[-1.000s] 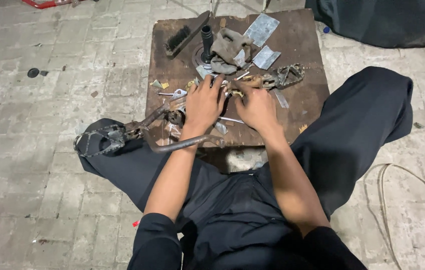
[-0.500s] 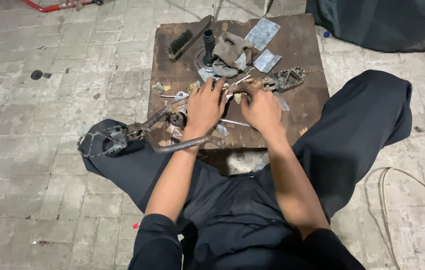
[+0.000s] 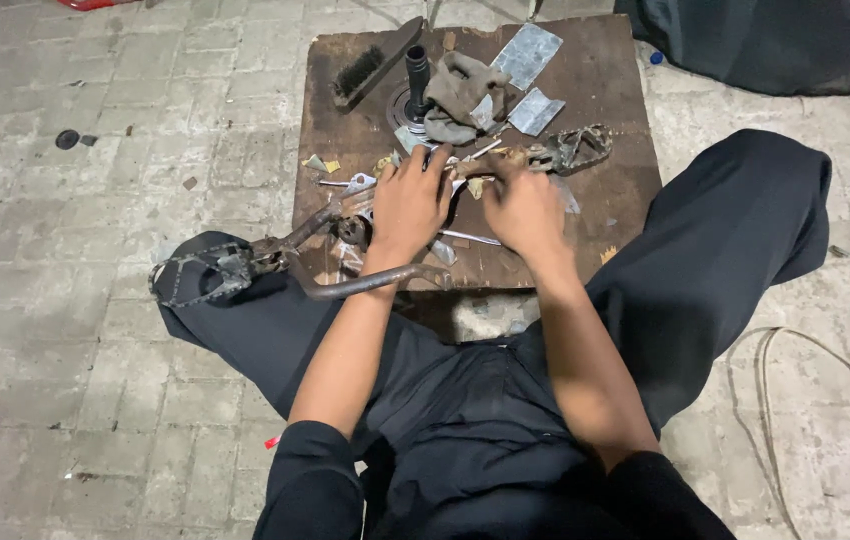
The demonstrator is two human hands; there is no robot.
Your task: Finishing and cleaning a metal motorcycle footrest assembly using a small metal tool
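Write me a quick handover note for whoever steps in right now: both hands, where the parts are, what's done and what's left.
Left hand: palm down on small metal parts at the wooden board centre.
Right hand: beside it, fingers on the rusty metal assembly; grip unclear.
Bent lever and footpeg hang off the board's near-left edge.
Brush, rag, metal sheets at the far side.
Done: parts laid out loose. Left: assembly remains in pieces.
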